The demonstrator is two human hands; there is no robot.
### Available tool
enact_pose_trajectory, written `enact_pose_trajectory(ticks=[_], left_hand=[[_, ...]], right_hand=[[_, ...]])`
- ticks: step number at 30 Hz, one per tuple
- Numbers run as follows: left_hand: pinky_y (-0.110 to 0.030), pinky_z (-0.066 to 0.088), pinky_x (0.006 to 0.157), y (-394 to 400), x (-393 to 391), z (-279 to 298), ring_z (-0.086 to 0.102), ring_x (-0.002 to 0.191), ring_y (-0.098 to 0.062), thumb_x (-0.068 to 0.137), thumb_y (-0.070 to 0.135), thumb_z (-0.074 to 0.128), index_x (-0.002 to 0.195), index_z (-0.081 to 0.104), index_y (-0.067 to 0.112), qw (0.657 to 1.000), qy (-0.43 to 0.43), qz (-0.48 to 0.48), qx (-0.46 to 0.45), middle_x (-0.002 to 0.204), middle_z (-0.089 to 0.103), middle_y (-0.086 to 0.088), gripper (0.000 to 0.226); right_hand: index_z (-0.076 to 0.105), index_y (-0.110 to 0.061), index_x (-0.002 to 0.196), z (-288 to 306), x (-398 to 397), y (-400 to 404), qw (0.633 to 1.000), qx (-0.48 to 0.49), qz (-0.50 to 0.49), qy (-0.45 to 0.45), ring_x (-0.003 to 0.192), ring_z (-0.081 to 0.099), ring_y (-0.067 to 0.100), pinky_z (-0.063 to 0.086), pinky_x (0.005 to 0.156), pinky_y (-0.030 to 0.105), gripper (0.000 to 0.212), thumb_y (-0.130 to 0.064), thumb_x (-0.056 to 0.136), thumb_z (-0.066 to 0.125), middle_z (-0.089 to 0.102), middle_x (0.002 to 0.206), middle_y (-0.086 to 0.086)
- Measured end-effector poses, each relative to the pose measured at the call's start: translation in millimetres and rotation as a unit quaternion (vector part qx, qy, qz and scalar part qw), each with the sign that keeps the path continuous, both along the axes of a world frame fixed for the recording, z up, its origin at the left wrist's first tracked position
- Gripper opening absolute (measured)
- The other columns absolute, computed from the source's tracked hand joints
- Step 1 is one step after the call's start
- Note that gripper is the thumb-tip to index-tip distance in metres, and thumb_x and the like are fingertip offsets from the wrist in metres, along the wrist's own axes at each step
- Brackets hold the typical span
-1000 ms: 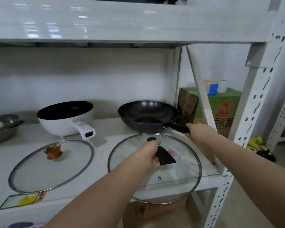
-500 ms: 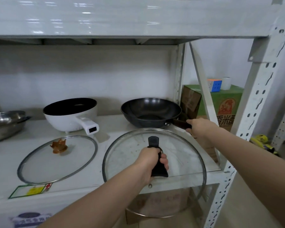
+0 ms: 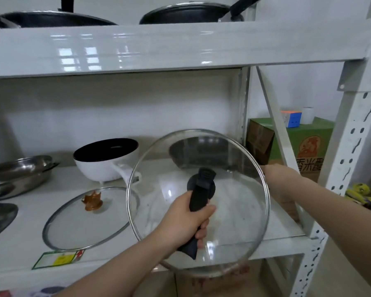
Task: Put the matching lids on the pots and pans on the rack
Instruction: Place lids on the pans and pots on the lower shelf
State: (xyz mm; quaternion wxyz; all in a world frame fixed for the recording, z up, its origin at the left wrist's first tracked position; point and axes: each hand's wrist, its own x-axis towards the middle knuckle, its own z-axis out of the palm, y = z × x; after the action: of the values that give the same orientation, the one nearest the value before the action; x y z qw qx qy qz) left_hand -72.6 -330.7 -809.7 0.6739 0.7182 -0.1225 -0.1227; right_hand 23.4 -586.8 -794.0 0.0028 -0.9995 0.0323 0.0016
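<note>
My left hand grips the black handle of a large glass lid, held up and tilted toward me in front of the shelf. Through the glass I see the black wok standing at the back right of the shelf. My right hand reaches past the lid's right rim and closes on the wok's handle, which the hand and lid mostly hide. A white saucepan with a black inside stands left of the wok. A second glass lid with an amber knob lies flat in front of it.
Steel pans sit at the shelf's left end. Two dark pans rest on the upper shelf. A diagonal brace and perforated post frame the right side. Behind them stands a green carton with a cube on top.
My left hand has raised the big glass lid off the shelf and tilted it up in front of the wok. My right hand has stayed on the wok handle.
</note>
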Motion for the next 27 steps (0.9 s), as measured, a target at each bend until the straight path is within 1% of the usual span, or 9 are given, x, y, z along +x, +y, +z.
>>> enact_pose_trajectory(ticks=[6, 9, 11, 13, 15, 17, 19, 24, 27], left_hand=[[-0.017, 0.036, 0.033, -4, 49, 35, 0.036, 0.027, -0.008, 0.091, 0.0, 0.05, 0.078, 0.046, 0.008, 0.998, -0.063, 0.03, 0.001, 0.038, 0.042, 0.004, 0.015], [-0.015, 0.036, 0.033, -12, 87, 60, 0.039, 0.026, -0.01, 0.087, 0.0, 0.049, 0.064, 0.045, 0.006, 0.997, -0.055, 0.051, 0.001, 0.033, 0.044, 0.003, 0.025], [-0.013, 0.037, 0.033, -17, 114, 75, 0.043, 0.026, -0.01, 0.084, 0.002, 0.052, 0.059, 0.047, 0.007, 0.996, -0.037, 0.079, 0.009, 0.034, 0.047, 0.002, 0.027], [-0.013, 0.038, 0.033, -21, 146, 85, 0.047, 0.028, -0.011, 0.079, 0.004, 0.055, 0.063, 0.051, 0.006, 0.992, -0.03, 0.114, 0.033, 0.041, 0.051, -0.002, 0.017], [-0.013, 0.04, 0.035, -27, 173, 91, 0.051, 0.044, -0.014, 0.074, 0.008, 0.057, 0.078, 0.053, 0.005, 0.986, -0.041, 0.137, 0.084, 0.059, 0.055, -0.007, 0.007], [-0.013, 0.041, 0.038, -33, 198, 95, 0.05, 0.056, -0.014, 0.072, 0.01, 0.057, 0.091, 0.053, 0.007, 0.982, -0.053, 0.135, 0.122, 0.077, 0.053, -0.009, 0.019], [-0.016, 0.042, 0.04, -39, 219, 97, 0.049, 0.056, -0.013, 0.074, 0.006, 0.056, 0.096, 0.053, 0.007, 0.978, -0.056, 0.138, 0.148, 0.076, 0.051, -0.007, 0.022], [-0.021, 0.041, 0.042, -51, 260, 93, 0.049, 0.06, -0.017, 0.072, 0.004, 0.057, 0.084, 0.051, 0.006, 0.969, -0.053, 0.13, 0.201, 0.076, 0.048, -0.008, 0.013], [-0.015, 0.038, 0.034, -57, 283, 91, 0.048, 0.056, -0.019, 0.068, 0.005, 0.059, 0.074, 0.05, 0.005, 0.965, -0.062, 0.129, 0.221, 0.081, 0.051, -0.012, 0.011]], right_hand=[[0.05, -0.02, 0.131, -7, 11, -8, 1.0, -0.007, -0.017, 0.001, 0.117, 0.053, 0.033, 0.046, 0.097, 0.041, 0.041, -0.035, 0.094, 0.039, 0.056, 0.129, 0.011], [0.051, -0.02, 0.129, -10, 15, -10, 1.0, -0.011, -0.01, -0.013, 0.106, 0.059, 0.032, 0.049, 0.085, 0.037, 0.039, -0.037, 0.096, 0.039, 0.063, 0.118, 0.012], [0.043, -0.024, 0.136, -11, 15, -10, 1.0, -0.021, -0.009, -0.021, 0.102, 0.062, 0.03, 0.048, 0.075, 0.034, 0.043, -0.039, 0.096, 0.04, 0.064, 0.116, 0.011], [0.033, -0.028, 0.144, -10, 14, -9, 0.999, -0.038, -0.01, -0.028, 0.105, 0.061, 0.029, 0.048, 0.077, 0.033, 0.05, -0.04, 0.096, 0.04, 0.062, 0.121, 0.009], [0.029, -0.028, 0.146, -10, 12, -9, 0.998, -0.044, -0.011, -0.035, 0.106, 0.062, 0.027, 0.05, 0.08, 0.033, 0.052, -0.041, 0.096, 0.04, 0.062, 0.122, 0.009], [0.029, -0.029, 0.146, -11, 12, -9, 0.998, -0.046, -0.009, -0.044, 0.104, 0.063, 0.026, 0.05, 0.078, 0.032, 0.052, -0.042, 0.096, 0.039, 0.064, 0.119, 0.007], [0.03, -0.03, 0.145, -14, 13, -10, 0.997, -0.048, -0.002, -0.056, 0.102, 0.064, 0.024, 0.051, 0.078, 0.032, 0.051, -0.042, 0.096, 0.039, 0.065, 0.116, 0.006], [0.033, -0.035, 0.143, -20, 20, -17, 0.995, -0.048, 0.011, -0.089, 0.101, 0.064, 0.019, 0.053, 0.079, 0.031, 0.05, -0.045, 0.094, 0.04, 0.067, 0.114, -0.001], [0.036, -0.038, 0.14, -25, 25, -22, 0.993, -0.055, 0.019, -0.104, 0.099, 0.065, 0.016, 0.054, 0.079, 0.028, 0.049, -0.047, 0.093, 0.041, 0.068, 0.111, -0.004]])
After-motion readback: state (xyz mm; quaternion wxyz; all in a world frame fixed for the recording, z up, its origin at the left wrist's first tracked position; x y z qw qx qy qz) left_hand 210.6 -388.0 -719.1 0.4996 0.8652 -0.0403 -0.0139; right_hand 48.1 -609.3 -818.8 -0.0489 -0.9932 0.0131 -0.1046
